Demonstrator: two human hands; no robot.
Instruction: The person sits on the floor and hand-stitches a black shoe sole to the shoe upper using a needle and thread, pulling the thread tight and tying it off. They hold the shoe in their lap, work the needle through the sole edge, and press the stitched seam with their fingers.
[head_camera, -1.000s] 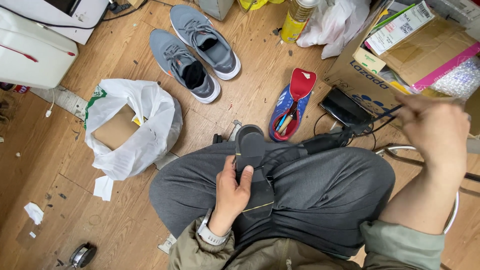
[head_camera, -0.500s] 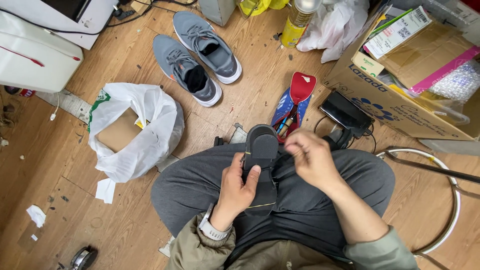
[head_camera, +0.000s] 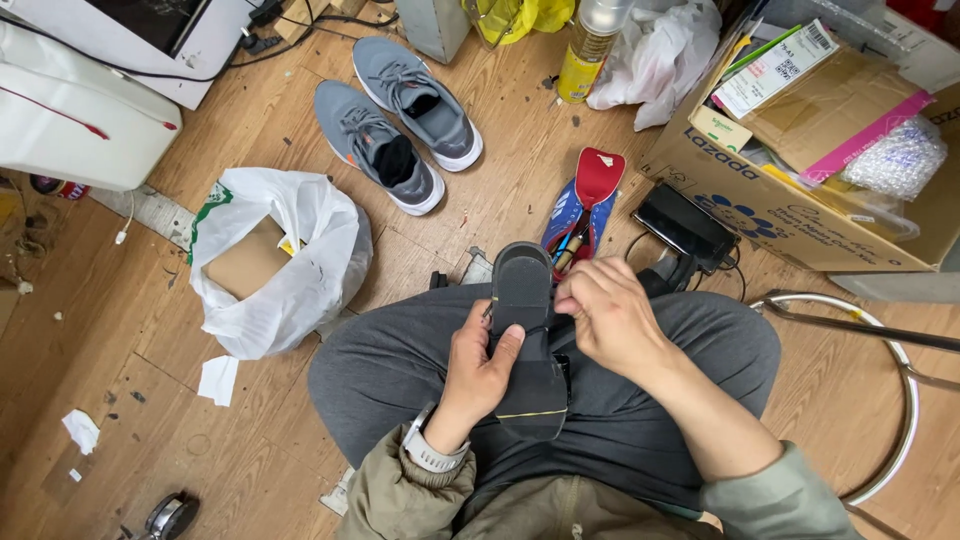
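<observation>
Fingers of the left hand (head_camera: 478, 365) were wrapped around a dark shoe (head_camera: 527, 340) held sole-up over the person's lap, thumb pressed on the sole; its upper was hidden beneath, and the far side of the grip could not be seen. The right hand (head_camera: 610, 315) touched the shoe's right edge near the heel, fingers curled together — whether they pinched anything was too small to tell. On the wooden floor (head_camera: 500, 190) beyond the knees lay a pair of grey sneakers (head_camera: 398, 120), a white plastic bag (head_camera: 285, 265) with a brown box inside, a red-and-blue pouch (head_camera: 585, 205) partly blocked by the shoe; a cardboard box (head_camera: 800, 190) ran off the right edge.
</observation>
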